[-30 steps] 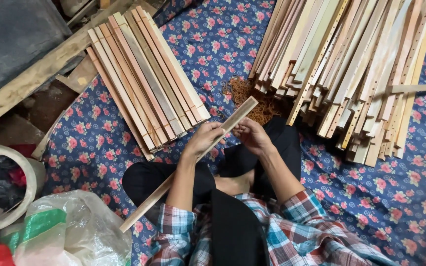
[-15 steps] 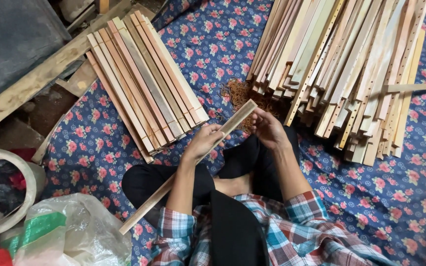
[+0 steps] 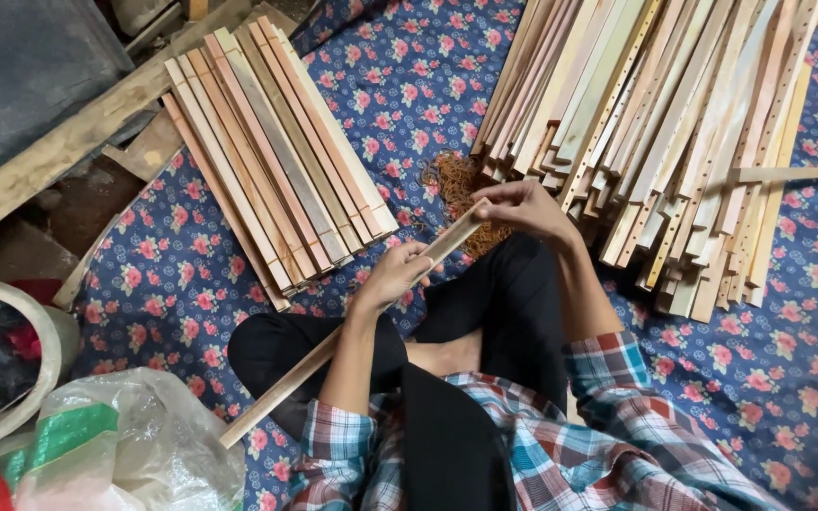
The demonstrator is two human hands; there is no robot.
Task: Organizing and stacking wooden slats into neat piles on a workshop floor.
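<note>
Wooden slat [image 3: 333, 364] | long, thin, stiff, likely light | lies diagonally across lap | left hand [image 3: 392, 277] fingers wrapped mid-length | right hand [image 3: 523, 203] pinching upper end | best gripped along narrow edges

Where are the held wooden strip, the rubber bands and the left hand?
wooden strip [image 3: 286, 390], head view, bare lower stretch.
rubber bands [image 3: 452, 180], head view, middle of the pile.
left hand [image 3: 398, 273], head view, back of the hand.
</note>
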